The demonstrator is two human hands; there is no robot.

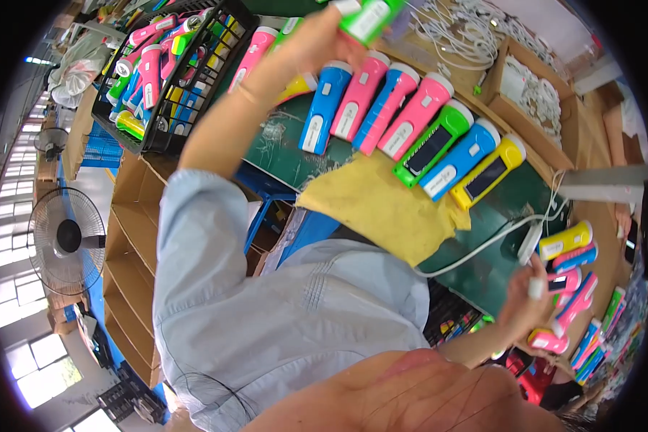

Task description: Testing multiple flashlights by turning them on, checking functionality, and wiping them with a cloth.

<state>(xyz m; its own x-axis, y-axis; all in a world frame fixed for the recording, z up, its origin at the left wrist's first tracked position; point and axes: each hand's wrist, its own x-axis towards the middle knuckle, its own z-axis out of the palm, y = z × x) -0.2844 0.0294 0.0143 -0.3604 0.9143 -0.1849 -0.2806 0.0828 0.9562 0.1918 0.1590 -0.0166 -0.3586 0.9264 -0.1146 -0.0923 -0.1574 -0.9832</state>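
Observation:
My left hand (317,45) is raised at the top of the view, closed around a green flashlight (371,20) with a white label. Its fingers are partly smeared by motion. Below it, a row of flashlights lies side by side on the green tabletop: a blue flashlight (325,108), a pink flashlight (361,93), a green flashlight (433,144), a yellow flashlight (488,173) and others. On the right, my right hand (520,299) has its fingers apart, with a white cover on one fingertip. It is close to a white plug-like block (530,242) on a cable and holds nothing visible.
A yellow cloth (385,205) lies before the row. At the upper left stands a black crate (167,108) full of flashlights. White cables (457,36) and a cardboard box (565,126) of white parts are behind. More flashlights (574,306) are at right; a fan (68,237) stands left.

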